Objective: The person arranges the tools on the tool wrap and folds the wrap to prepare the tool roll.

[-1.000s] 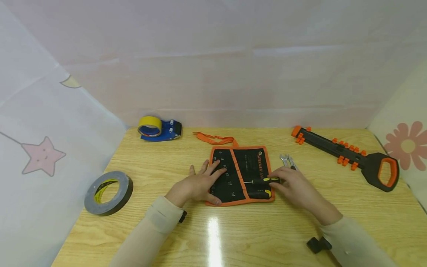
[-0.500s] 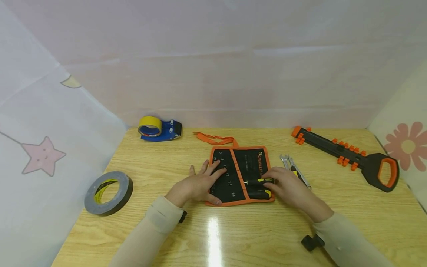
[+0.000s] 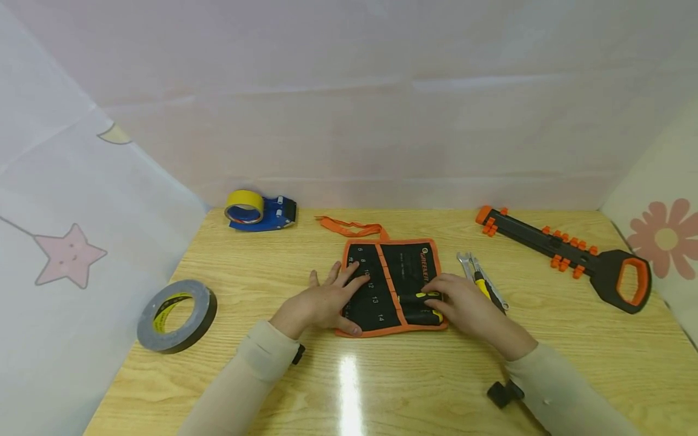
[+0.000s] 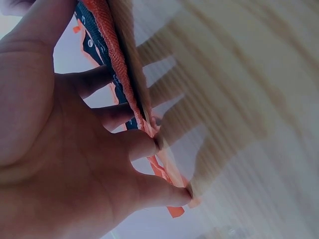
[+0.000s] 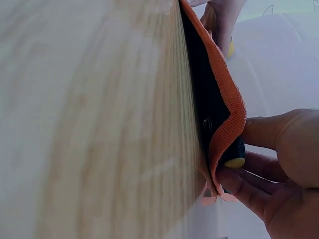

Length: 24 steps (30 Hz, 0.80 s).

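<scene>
A black tool pouch (image 3: 406, 266) with orange edging lies unrolled on the table in the head view. My left hand (image 3: 322, 303) rests on its left part, fingers spread over the numbered pockets. With its thumb and fingers, my right hand (image 3: 471, 306) pinches the black-and-yellow handle of a screwdriver (image 3: 421, 295), whose shaft points left into a pocket. Below it lies a second black handle (image 3: 417, 317) with a yellow end. In the right wrist view the pouch's orange edge (image 5: 232, 94) bulges beside the fingers. The left wrist view shows fingertips (image 4: 182, 196) at the pouch edge.
Silver wrenches (image 3: 465, 263) and a black-and-yellow handled tool (image 3: 482, 284) lie right of the pouch. A black tool with orange clips (image 3: 551, 245) lies far right. A blue tape dispenser (image 3: 278, 213) stands at the back left, a grey tape roll (image 3: 204, 318) at left.
My right hand has moved left with the screwdriver; its shaft has slid almost wholly into the pocket. More of the tools at right now shows. My left hand has stayed still.
</scene>
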Motion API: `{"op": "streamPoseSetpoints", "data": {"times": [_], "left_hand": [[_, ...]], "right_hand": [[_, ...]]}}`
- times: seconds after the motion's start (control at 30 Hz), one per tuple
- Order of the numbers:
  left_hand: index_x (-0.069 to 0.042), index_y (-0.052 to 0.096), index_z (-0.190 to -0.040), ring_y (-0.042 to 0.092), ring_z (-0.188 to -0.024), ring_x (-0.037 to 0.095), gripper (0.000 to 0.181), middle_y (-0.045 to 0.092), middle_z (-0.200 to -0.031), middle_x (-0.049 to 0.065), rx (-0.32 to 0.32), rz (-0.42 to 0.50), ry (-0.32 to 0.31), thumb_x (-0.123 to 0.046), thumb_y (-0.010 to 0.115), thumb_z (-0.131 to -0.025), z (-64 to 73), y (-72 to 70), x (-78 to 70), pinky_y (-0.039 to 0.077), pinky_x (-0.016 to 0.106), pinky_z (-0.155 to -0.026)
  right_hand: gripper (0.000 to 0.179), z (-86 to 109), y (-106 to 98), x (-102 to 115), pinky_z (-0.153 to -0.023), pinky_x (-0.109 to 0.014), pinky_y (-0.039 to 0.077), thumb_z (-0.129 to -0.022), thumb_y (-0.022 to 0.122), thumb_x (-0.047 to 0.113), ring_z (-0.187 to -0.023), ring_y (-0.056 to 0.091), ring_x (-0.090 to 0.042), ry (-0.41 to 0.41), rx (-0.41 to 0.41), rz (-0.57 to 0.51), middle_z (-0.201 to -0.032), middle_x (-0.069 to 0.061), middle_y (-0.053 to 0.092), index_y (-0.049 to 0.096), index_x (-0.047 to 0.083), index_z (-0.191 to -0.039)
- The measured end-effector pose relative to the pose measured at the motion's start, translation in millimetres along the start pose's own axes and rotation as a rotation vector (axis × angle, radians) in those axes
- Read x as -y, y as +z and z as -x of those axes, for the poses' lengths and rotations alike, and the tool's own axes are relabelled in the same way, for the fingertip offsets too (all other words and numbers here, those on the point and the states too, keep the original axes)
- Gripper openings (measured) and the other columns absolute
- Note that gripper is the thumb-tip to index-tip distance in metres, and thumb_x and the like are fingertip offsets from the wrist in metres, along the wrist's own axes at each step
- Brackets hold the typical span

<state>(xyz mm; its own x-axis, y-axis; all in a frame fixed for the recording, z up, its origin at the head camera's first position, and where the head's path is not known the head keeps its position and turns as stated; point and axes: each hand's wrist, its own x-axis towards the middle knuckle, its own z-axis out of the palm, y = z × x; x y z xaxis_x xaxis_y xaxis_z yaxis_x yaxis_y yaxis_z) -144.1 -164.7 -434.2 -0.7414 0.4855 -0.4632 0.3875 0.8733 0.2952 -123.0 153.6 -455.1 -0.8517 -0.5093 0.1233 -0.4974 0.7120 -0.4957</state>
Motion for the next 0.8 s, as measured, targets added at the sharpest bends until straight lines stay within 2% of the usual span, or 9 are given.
{"op": "streamPoseSetpoints", "data": {"times": [0.23, 0.33, 0.5, 0.63, 0.8], "left_hand": [[-0.031, 0.016, -0.175, -0.007, -0.169, 0.045, 0.115, -0.008, -0.184, 0.006, 0.001, 0.024, 0.021, -0.057, 0.085, -0.087, 0.1, 0.6, 1.5, 0.005, 0.085, -0.123], [-0.030, 0.017, -0.175, -0.007, -0.169, 0.045, 0.114, -0.008, -0.184, 0.006, 0.001, 0.036, 0.024, -0.055, 0.086, -0.088, 1.8, 0.0, 0.7, 0.006, 0.086, -0.122], [-0.030, 0.019, -0.175, -0.006, -0.169, 0.044, 0.113, -0.005, -0.184, 0.006, -0.005, 0.025, 0.013, -0.055, 0.086, -0.087, 3.3, -1.4, -1.9, 0.004, 0.085, -0.124], [-0.032, 0.019, -0.175, -0.005, -0.170, 0.043, 0.112, -0.005, -0.184, 0.005, -0.011, 0.012, 0.007, -0.056, 0.085, -0.087, 1.3, -0.3, -1.2, 0.005, 0.084, -0.124], [-0.031, 0.019, -0.175, -0.005, -0.169, 0.044, 0.113, -0.005, -0.184, 0.006, -0.013, 0.006, 0.013, -0.056, 0.085, -0.087, 0.5, 0.5, -0.3, 0.006, 0.085, -0.124]], "right_hand": [[0.019, 1.9, -3.9, -0.4, -0.069, -0.025, 0.051, -0.098, 0.080, 0.015, -0.079, 0.057, -0.001, 0.036, 0.012, -0.030, -0.115, -0.005, 0.079, 0.080, 0.009, -0.117], [0.019, 4.5, -5.7, -1.4, -0.070, -0.025, 0.055, -0.098, 0.081, 0.014, -0.081, 0.063, -0.003, 0.025, -0.018, -0.049, -0.114, -0.003, 0.078, 0.080, 0.010, -0.116], [0.017, 10.5, -12.6, -5.6, -0.077, -0.032, 0.062, -0.098, 0.081, 0.011, -0.091, 0.073, -0.014, 0.022, -0.076, -0.072, -0.113, -0.003, 0.078, 0.079, 0.009, -0.114], [0.016, 13.7, -20.8, -10.9, -0.076, -0.033, 0.061, -0.098, 0.081, 0.012, -0.089, 0.070, -0.015, 0.063, -0.103, -0.057, -0.108, -0.004, 0.078, 0.080, 0.007, -0.113], [0.016, 15.2, -29.4, -18.0, -0.071, -0.032, 0.054, -0.098, 0.081, 0.014, -0.082, 0.063, -0.014, 0.126, -0.139, -0.014, -0.098, -0.004, 0.074, 0.080, 0.004, -0.111]]}}
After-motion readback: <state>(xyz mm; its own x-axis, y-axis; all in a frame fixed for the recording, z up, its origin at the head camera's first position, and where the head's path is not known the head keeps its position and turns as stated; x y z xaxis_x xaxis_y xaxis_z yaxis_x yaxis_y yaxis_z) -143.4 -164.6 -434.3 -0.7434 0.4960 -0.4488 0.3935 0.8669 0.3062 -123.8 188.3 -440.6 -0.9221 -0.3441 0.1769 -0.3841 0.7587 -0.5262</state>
